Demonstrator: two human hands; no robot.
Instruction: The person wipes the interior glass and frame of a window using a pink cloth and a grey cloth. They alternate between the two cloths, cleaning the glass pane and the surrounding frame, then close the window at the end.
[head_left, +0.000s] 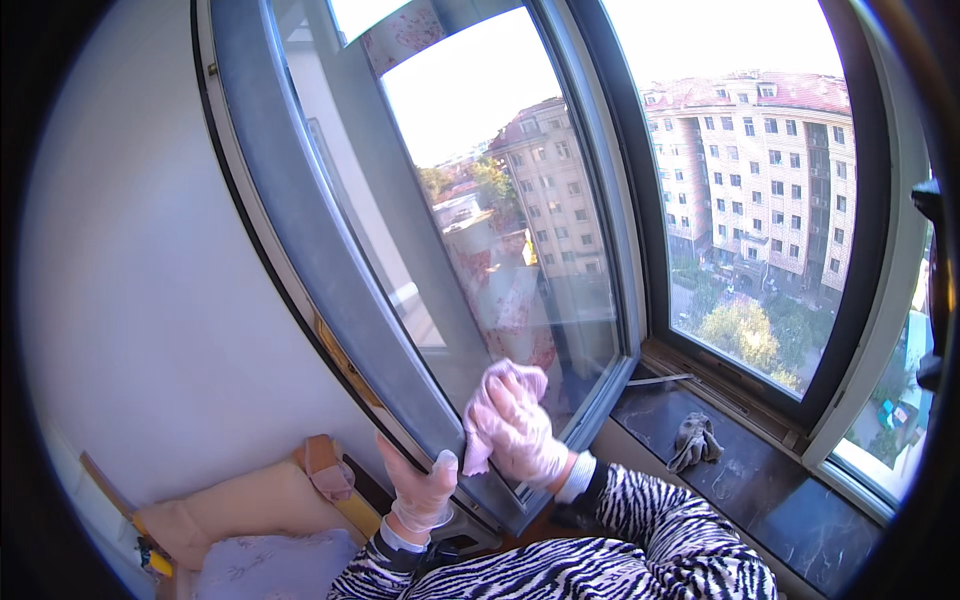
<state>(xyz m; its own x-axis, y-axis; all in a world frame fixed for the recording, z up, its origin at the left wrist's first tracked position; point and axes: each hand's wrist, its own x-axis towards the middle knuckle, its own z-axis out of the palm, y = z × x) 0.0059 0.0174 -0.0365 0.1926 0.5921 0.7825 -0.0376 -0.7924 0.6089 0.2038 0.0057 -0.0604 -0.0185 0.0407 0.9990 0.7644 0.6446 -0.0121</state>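
A pink cloth (517, 371) is bunched in my right hand (521, 442), which wears a thin translucent glove. The cloth lies against the lower part of the glass pane (480, 300) of a window sash that stands swung inward. My left hand (420, 487), gloved as well, grips the outer edge of the grey sash frame (330, 247); its thumb is on the near face and the fingers are partly hidden behind the edge. The glass shows reflections and a view of buildings.
A crumpled grey cloth (696, 441) rests on the dark marble-look windowsill (780, 510). Behind it is a screened window opening with a dark frame (847, 360). At lower left are a beige pillow (232, 502), a pale bedcover (274, 566) and a folded cloth (328, 469).
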